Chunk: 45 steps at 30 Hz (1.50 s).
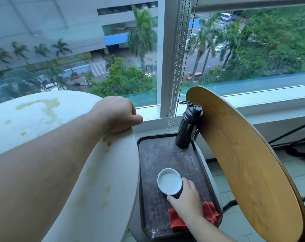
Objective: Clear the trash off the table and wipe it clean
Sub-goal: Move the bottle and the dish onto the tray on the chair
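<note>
Round white bench (26, 123): fills the left of the head view and bears yellowish-brown spill stains (43, 103), with one broad smear near the far edge and smaller drops toward the right rim.

Left forearm laid across the bench, left hand (116, 114) at the far right rim. Fingers bent down over the edge, tips hidden; cannot tell whether gripping or only resting there.

Just right of the bench and lower down, a dark speckled rectangular tray (158, 154).

Right hand (186, 201) over the tray's near half, thumb and fingers curled round a small round white dish with dark underside (169, 182), holding it by its side. Cannot tell whether the dish sits on the tray or hangs just above it.

Folded red cloth (176, 222) at the tray's near right corner, partly under the right wrist.

Tall black bottle with black cap (188, 130) upright at the tray's far right corner, close against a tan curved wooden chair back (244, 163).

Behind, hanging bead chains (176, 67) before a window, with palms and a street below.
</note>
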Tool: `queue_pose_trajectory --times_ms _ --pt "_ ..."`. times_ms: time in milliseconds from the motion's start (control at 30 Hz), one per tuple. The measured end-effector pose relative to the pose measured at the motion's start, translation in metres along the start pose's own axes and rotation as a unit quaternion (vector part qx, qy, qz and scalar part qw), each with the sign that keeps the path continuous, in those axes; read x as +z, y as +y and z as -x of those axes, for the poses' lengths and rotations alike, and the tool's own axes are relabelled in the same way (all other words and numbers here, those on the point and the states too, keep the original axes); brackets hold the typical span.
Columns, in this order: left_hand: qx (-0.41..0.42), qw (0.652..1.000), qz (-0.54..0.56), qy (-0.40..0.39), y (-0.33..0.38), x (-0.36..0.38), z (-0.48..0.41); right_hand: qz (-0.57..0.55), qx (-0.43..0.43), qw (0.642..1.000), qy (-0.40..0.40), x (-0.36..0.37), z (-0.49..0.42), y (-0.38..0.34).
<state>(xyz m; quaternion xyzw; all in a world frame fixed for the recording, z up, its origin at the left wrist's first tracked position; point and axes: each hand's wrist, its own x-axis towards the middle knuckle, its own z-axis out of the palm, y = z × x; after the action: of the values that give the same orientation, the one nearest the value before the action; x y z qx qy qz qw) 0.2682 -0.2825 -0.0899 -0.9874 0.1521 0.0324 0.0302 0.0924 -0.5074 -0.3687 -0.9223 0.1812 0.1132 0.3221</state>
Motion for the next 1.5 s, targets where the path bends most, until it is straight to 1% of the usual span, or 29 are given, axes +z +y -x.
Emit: queue_pose_trajectory --times_ms 133,233,433,567,1033,1267,1500 --pt "0.004 1.0 -0.001 0.002 0.002 -0.002 0.002 0.033 -0.079 0.996 0.0 0.01 0.001 0.005" --pt "0.0 1.0 0.002 0.002 0.002 -0.002 0.001 0.043 -0.109 0.993 -0.009 0.017 -0.004 0.004" --pt "0.018 1.0 0.005 0.011 -0.002 0.001 -0.001 0.021 -0.107 0.994 -0.004 0.017 -0.025 -0.001" --pt "0.014 1.0 0.009 0.008 -0.002 0.0 0.0 0.015 -0.106 0.994 -0.001 0.019 -0.045 -0.009" --pt "0.028 1.0 -0.009 0.001 -0.003 0.001 -0.001 0.051 -0.093 0.994 -0.013 0.014 -0.119 -0.05" --pt "0.025 1.0 -0.013 0.011 -0.004 0.003 -0.001 0.062 -0.099 0.993 -0.01 0.01 -0.143 -0.061" --pt "0.023 1.0 -0.006 0.0 -0.004 0.002 -0.002 0.069 -0.102 0.992 -0.009 0.01 -0.158 -0.068"
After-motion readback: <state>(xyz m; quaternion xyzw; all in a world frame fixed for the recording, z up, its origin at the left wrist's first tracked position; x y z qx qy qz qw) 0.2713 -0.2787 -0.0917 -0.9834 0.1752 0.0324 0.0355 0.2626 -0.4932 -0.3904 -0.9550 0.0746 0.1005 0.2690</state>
